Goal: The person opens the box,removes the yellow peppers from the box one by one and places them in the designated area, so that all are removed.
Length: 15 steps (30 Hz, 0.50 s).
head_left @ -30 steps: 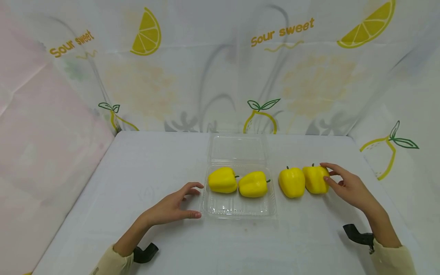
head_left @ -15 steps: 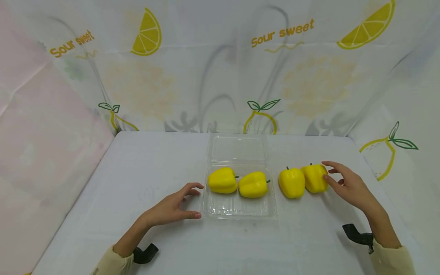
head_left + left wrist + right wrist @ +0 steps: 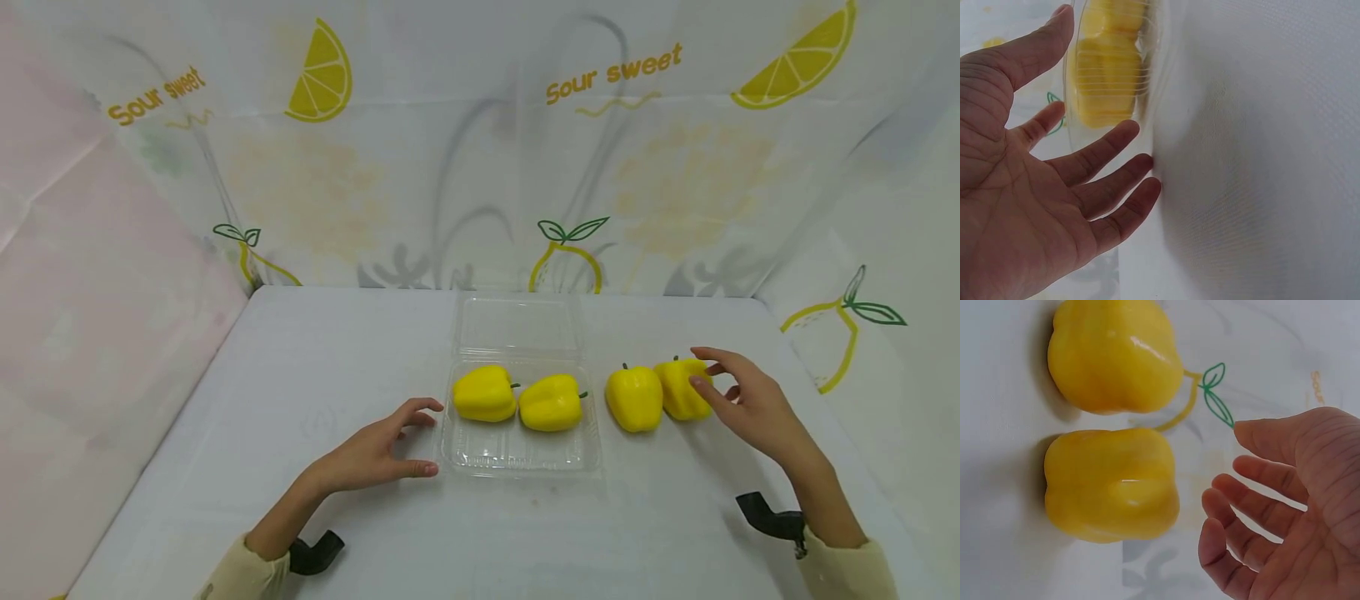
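Observation:
Two yellow bell peppers, one on the left [image 3: 484, 394] and one on the right [image 3: 551, 403], lie on their sides in a clear plastic clamshell box [image 3: 517, 454] with its lid laid back. My left hand [image 3: 371, 454] is beside the box's left wall, thumb and fingers spread, holding nothing. Two more bell peppers stand upright on the table to the right: a nearer-to-box one [image 3: 634, 400] and an outer one [image 3: 678, 398]. Over the outer one's right side hovers my right hand [image 3: 750, 408], fingers loosely bent. The right wrist view shows a gap between these fingers and the pepper [image 3: 1113, 487].
A white cloth covers the table [image 3: 337, 358]. Behind it hangs a backdrop [image 3: 420, 192] printed with lemons and lettering. The box's transparent lid [image 3: 517, 325] lies flat toward the back. Black wrist mounts [image 3: 317, 554] sit at both cuffs.
The outer pepper has shifted slightly left, closer to its neighbour. My right hand has let go of it and drifted up and left over it. My left hand has stayed put.

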Tool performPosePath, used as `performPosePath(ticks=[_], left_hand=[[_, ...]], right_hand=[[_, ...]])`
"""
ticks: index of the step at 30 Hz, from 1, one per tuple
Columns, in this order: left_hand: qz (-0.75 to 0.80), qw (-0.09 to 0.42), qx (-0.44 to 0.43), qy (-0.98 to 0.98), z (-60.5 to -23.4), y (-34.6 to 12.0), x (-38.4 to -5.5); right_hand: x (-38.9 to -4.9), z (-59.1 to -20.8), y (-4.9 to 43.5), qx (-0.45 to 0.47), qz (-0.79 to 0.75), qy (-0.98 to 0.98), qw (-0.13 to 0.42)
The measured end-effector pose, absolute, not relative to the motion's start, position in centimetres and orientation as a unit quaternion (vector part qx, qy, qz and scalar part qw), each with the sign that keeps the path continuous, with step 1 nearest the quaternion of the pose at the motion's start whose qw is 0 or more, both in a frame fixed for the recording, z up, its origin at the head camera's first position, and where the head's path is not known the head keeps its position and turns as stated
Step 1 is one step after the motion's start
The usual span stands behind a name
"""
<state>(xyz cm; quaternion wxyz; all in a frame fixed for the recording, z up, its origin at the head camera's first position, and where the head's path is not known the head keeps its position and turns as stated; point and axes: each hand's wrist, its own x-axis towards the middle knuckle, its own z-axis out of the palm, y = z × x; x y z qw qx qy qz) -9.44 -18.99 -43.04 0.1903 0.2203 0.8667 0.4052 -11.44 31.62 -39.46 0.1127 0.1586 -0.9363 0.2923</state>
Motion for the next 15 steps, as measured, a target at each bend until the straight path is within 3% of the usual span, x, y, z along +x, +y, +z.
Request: performPosePath(ticks=[15], left_hand=[[0.404,0.176,0.25,0.862,-42.9,-19.1,-9.6]], right_hand=[[-11.2,-39.5,29.2,0.186,0.303,-0.927,0.118]])
